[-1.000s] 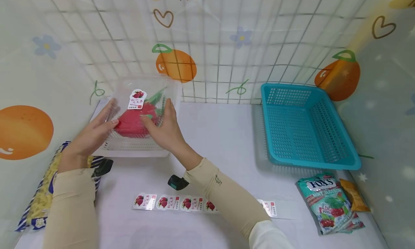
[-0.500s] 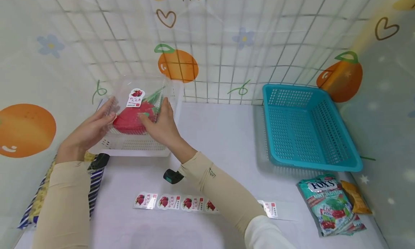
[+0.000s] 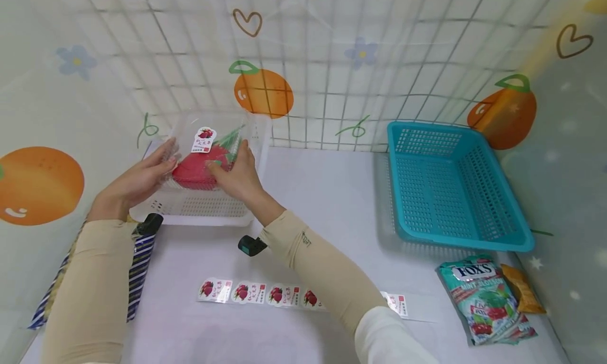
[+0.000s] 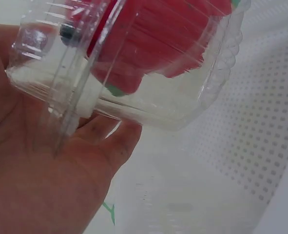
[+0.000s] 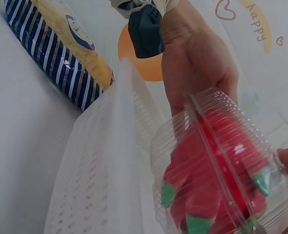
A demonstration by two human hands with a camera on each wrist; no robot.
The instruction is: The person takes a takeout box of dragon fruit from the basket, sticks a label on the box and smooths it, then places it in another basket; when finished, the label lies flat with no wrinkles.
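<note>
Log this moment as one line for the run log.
left hand: holds clamshell | right hand: holds clamshell | inside: red fruit | label: on lid | position: over white basket

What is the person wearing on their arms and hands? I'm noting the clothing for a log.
Both hands, left hand and right hand, are bare. Snug beige sleeves cover both forearms; the right has a small dark marking and a white cuff above. A small black device sits at each wrist.

A clear ribbed plastic clamshell box (image 3: 205, 156), lid closed, holds a red dragon fruit (image 3: 199, 170) with green tips. A small fruit-printed sticker (image 3: 204, 139) sits on its lid. The box is tilted, at about ten o'clock in the head view.
</note>
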